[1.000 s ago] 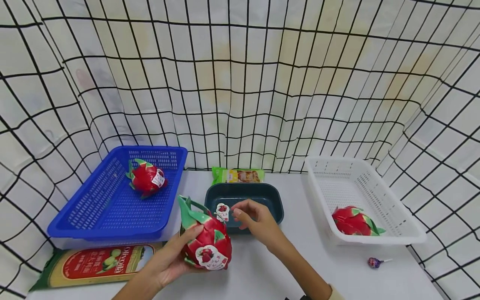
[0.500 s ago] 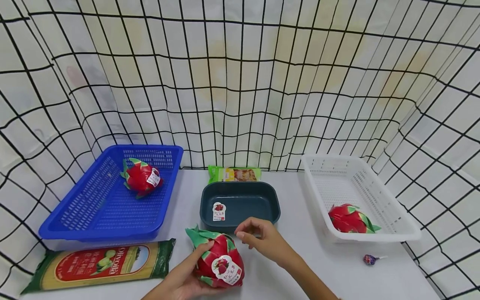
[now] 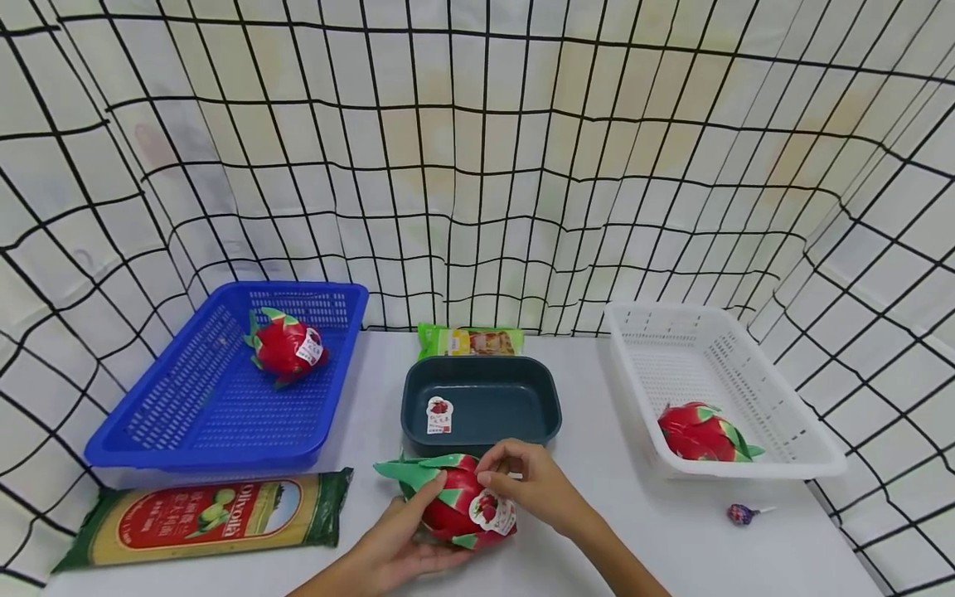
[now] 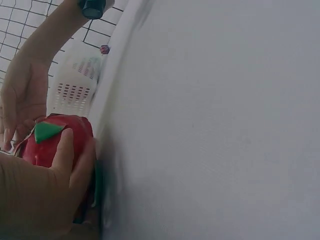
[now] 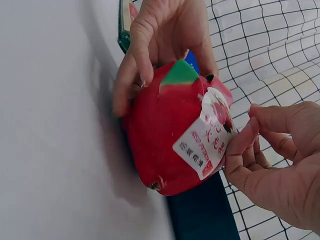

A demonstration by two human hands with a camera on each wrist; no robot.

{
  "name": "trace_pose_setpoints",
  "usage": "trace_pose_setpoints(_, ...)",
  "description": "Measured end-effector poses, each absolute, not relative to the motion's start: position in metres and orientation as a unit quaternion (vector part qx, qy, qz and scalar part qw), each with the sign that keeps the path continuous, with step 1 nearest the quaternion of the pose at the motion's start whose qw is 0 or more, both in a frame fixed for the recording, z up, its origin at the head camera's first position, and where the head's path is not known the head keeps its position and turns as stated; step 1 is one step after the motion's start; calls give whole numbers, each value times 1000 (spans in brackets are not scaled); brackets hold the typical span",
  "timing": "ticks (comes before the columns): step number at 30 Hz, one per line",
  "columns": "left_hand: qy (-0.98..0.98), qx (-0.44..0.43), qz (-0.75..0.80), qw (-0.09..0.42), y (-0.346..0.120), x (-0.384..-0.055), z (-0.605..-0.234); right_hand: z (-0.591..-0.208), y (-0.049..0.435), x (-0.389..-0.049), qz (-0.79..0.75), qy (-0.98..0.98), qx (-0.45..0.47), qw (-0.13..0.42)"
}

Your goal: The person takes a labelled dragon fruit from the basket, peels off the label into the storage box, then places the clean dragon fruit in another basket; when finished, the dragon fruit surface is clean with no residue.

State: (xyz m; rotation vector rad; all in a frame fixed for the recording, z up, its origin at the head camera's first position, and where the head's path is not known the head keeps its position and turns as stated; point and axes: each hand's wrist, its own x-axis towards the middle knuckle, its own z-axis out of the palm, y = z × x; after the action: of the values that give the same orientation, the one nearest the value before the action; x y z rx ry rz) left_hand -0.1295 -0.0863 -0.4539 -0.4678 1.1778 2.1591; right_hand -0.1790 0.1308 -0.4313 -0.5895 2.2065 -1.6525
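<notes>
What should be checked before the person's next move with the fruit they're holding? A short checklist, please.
Peeling seems likely next, so:

1. Left hand holding the glossy red-and-green dragon fruit: ok, gripped.
2. White printed label on that fruit exposed: ok, turned toward the other hand.
3. Right hand pinching that label: cannot tell; it is very close, but contact is unclear.
4. Room in the dark teal rectangular tray: ok; one loose white label lies toward its left side.
5. Room in the white perforated plastic basket: ok; one red dragon fruit lies at its near end.
6. Fruit in the blue perforated plastic basket label-free: not ok.
</notes>
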Motion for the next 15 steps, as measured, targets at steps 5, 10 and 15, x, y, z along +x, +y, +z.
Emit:
trace_pose_setpoints(5,521,-141,794,279,-82,-136,-460,-438,136,-183,-570,787,-192,141)
trace_pose_setpoints(10,568,-143,767,263,-84,-142,-463,-442,138,-183,-529,810,-229,103)
trace_pose_setpoints(15,599,-142,740,270,-87,-147,-464,-440,141,-181,-485,828,-275,65)
